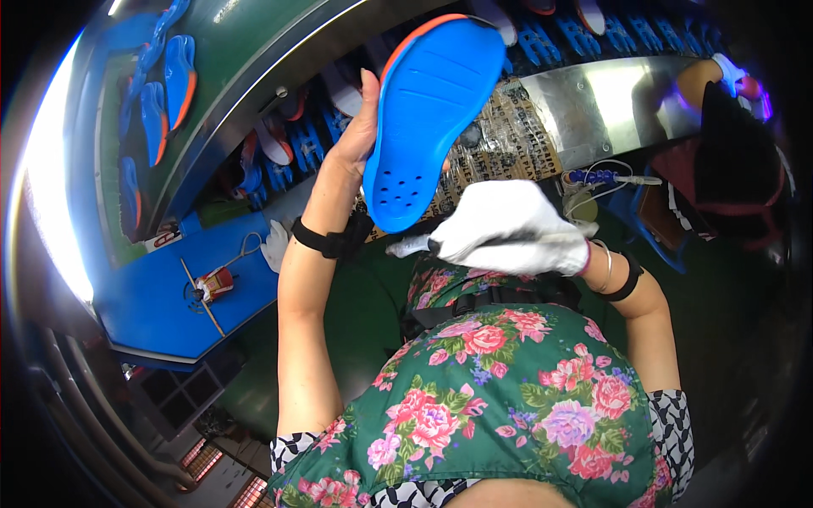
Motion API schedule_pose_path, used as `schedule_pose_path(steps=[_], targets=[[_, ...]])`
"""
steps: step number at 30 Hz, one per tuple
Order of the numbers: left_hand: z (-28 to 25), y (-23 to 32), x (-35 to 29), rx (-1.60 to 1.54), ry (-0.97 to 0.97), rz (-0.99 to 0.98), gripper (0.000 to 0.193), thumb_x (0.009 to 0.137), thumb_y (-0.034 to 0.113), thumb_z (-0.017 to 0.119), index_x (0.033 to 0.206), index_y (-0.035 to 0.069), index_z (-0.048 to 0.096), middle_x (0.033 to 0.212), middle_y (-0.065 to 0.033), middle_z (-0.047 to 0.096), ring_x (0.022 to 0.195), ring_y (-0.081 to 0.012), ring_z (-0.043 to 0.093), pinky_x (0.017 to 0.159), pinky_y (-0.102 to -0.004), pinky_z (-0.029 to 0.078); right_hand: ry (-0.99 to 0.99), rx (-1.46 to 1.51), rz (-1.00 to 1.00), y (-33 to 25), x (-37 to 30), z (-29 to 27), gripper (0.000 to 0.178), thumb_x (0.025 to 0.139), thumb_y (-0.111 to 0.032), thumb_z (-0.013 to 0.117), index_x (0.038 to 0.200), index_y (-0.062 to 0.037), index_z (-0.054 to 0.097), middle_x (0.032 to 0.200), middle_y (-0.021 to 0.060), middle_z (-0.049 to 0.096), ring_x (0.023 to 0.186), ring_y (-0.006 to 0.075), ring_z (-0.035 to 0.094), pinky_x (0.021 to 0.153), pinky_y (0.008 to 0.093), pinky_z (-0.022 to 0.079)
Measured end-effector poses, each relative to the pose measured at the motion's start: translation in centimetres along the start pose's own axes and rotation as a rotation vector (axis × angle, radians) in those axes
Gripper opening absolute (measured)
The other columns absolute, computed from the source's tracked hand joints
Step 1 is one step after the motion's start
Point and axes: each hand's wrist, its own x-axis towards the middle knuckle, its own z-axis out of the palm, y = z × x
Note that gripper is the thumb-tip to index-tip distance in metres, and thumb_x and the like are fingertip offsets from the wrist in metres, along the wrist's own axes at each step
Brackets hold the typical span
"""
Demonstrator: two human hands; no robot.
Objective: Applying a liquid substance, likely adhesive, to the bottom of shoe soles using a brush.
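Observation:
In my bare left hand (359, 131) is a large blue insole (432, 110) with an orange edge at its upper end. It is held up and tilted, with small holes at its lower end. My fingers grip its left edge, and most of them are hidden behind it. My right hand (508, 229), in a white glove, is just below and right of the insole, apart from it. It is closed around a slim tool (410, 246) with a pale, see-through end and a dark band. The kind of tool cannot be made out.
Ahead runs a line with blue racks (584, 35) and more insoles. Several blue and orange insoles (179, 80) lie on a green surface at left. A blue table (161, 292) bears a red container (216, 284) and a stick. Another person's hand (728, 74) is at far right.

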Motion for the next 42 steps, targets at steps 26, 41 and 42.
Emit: schedule_pose_path(steps=[26,41,42], targets=[[6.1,-8.3,-2.6,-0.498,0.033,0.379,0.096,0.079,0.057,0.07,0.152,0.004,0.036,0.144,-0.0244,0.051,0.125,-0.0428,0.056,0.104,-0.0579,0.048,0.522,-0.442,-0.154,-2.1,0.1,-2.1,0.013,0.073,0.0,0.08,0.085,-0.0039,0.076,0.091,0.0122,0.076,0.074,0.0223,0.072,0.069,0.0338,0.056],[6.6,-10.2,-1.9,-0.264,0.124,0.217,0.1,0.08,0.069,0.065,0.158,0.017,0.029,0.157,-0.0146,0.039,0.141,-0.0386,0.042,0.115,-0.0592,0.034,0.38,-0.912,-0.349,-4.4,3.8,-5.2,0.038,0.082,-0.007,0.069,0.119,-0.0057,0.072,0.121,0.0132,0.07,0.101,0.029,0.066,0.086,0.0389,0.054],[6.5,-10.3,-2.0,-0.258,0.127,0.225,0.1,0.08,0.069,0.065,0.158,0.017,0.029,0.157,-0.0146,0.039,0.141,-0.0386,0.042,0.115,-0.0592,0.034,0.348,-0.907,-0.326,-4.7,3.8,-4.6,0.036,0.083,-0.007,0.068,0.119,-0.006,0.072,0.121,0.013,0.07,0.101,0.03,0.066,0.086,0.0396,0.054]])
